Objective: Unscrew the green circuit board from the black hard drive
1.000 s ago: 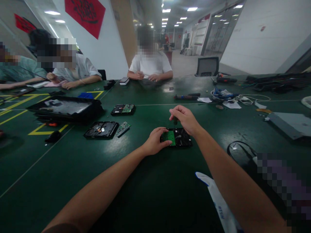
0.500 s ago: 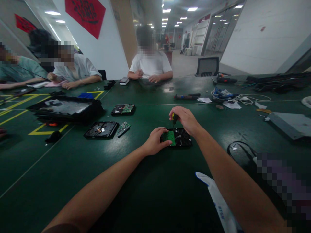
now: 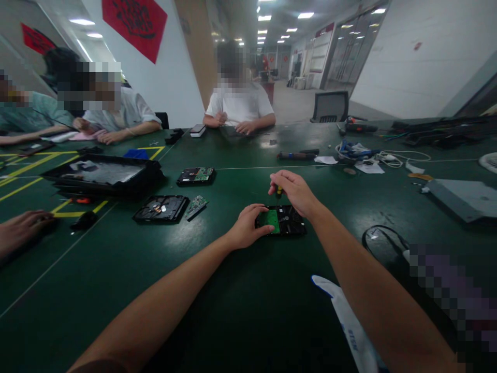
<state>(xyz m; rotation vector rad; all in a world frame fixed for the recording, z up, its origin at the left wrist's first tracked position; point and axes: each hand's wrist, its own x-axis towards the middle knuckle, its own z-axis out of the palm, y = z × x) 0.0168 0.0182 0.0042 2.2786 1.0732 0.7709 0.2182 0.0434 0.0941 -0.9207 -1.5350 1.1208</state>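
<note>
On the green table lies a black hard drive [image 3: 294, 223], its green circuit board [image 3: 272, 221] facing up on the left half. My left hand [image 3: 247, 224] grips the drive's left end, thumb along the near side and fingers along the far side. A screwdriver [image 3: 279, 191] with a yellow and black handle stands upright in my right hand [image 3: 294, 190], its shaft pointing down at the board's far edge. Whether the tip sits in a screw is too small to tell. My right forearm passes over the table to the right of the drive.
Left of my hands lie an opened hard drive [image 3: 161, 209], a loose circuit board [image 3: 196, 207], another drive [image 3: 196, 176] and a black tray [image 3: 103, 173]. A white glove [image 3: 349, 321] lies near my right forearm. Another person's hand [image 3: 27, 228] rests at the left edge.
My right hand's fingers have shifted slightly on the screwdriver handle. My left hand and the drive stay in place. Another person's hand has come further in from the left.
</note>
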